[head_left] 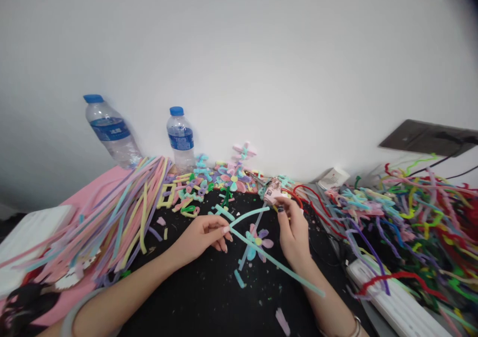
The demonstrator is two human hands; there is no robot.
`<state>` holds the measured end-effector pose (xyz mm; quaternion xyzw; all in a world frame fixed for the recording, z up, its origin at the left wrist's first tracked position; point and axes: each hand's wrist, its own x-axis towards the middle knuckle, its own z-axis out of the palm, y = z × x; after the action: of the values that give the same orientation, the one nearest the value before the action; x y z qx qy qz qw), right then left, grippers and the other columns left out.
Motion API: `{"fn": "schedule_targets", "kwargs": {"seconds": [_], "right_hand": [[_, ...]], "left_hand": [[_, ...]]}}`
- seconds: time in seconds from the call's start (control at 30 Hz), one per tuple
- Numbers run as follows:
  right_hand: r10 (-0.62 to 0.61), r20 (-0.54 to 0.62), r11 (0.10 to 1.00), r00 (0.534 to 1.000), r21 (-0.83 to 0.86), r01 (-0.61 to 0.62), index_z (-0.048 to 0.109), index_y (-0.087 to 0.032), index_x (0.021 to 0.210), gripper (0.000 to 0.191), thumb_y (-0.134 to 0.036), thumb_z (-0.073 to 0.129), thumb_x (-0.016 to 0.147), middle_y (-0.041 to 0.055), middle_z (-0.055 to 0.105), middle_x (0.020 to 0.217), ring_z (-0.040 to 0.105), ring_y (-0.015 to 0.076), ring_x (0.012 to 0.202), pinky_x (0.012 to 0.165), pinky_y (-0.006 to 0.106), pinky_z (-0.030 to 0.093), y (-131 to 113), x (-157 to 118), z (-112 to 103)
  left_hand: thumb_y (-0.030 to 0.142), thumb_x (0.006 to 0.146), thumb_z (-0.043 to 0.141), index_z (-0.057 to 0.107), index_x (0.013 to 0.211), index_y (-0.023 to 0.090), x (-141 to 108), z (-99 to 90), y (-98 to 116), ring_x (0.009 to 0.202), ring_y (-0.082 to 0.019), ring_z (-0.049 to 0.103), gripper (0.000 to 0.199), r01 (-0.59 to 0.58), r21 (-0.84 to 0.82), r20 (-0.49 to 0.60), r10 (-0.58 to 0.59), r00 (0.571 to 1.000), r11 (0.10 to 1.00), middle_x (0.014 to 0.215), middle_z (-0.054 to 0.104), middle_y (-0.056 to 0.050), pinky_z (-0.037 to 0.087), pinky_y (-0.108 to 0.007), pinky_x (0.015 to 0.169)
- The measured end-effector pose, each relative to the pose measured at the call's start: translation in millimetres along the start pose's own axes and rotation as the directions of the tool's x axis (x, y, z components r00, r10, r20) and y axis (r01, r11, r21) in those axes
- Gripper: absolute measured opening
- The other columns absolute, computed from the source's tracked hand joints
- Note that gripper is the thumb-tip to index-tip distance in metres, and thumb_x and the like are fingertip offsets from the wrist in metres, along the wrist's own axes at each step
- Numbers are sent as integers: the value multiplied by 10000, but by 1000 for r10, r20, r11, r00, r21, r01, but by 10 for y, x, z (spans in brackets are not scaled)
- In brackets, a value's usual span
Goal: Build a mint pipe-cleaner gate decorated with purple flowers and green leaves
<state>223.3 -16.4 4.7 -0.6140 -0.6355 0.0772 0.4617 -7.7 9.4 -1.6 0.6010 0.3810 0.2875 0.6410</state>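
Observation:
My left hand (209,232) pinches mint-green pipe cleaners at their crossing. One long mint pipe cleaner (278,262) slants down to the right, passing over my right forearm; a shorter mint strand (250,215) curves up to the right. My right hand (295,230) has its fingers curled at a small pink object (273,192) with a dark square on it; its kind is unclear, and the fingers partly cover it. Between the hands a pipe-cleaner flower (266,243), with pink, purple and blue petals and a yellow centre, lies on the black work surface (209,297).
Long pastel pipe cleaners (144,202) lie heaped at left. Two bottles with blue caps, one leaning (112,133) and one upright (181,138), stand by the wall. Finished pipe-cleaner pieces (233,180) line the back. Tangled coloured pipe cleaners (418,222) and a white power strip (392,297) occupy the right.

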Motion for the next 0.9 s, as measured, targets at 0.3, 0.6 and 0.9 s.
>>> {"fn": "schedule_targets", "kwargs": {"seconds": [0.3,0.6,0.9], "right_hand": [[233,31,767,972,-620,-164,502,-162,1215,492,-210,515,726,157,553,1170,486,343,1033,804,486,399,276,203,-6],[117,-103,933,988,-328,-145,542,-155,1185,451,-210,524,737,135,590,1193,524,296,1078,894,419,393,419,247,-117],[434,-283,811,855,536,-235,480,-196,717,209,-358,611,736,-39,510,620,475,121,553,543,249,404,454,291,-188]], "left_hand": [[359,809,593,610,825,148,5,-23,-17,608,-135,635,212,-24,-78,-209,7,978,997,781,676,-43,503,-239,578],[375,819,580,587,849,152,-4,-59,54,602,-131,614,225,-108,-8,-360,98,928,994,726,647,-16,514,-256,608],[395,806,595,553,862,168,8,-83,46,544,-102,567,237,-144,-134,-369,85,926,981,683,594,22,468,-222,536]]}}
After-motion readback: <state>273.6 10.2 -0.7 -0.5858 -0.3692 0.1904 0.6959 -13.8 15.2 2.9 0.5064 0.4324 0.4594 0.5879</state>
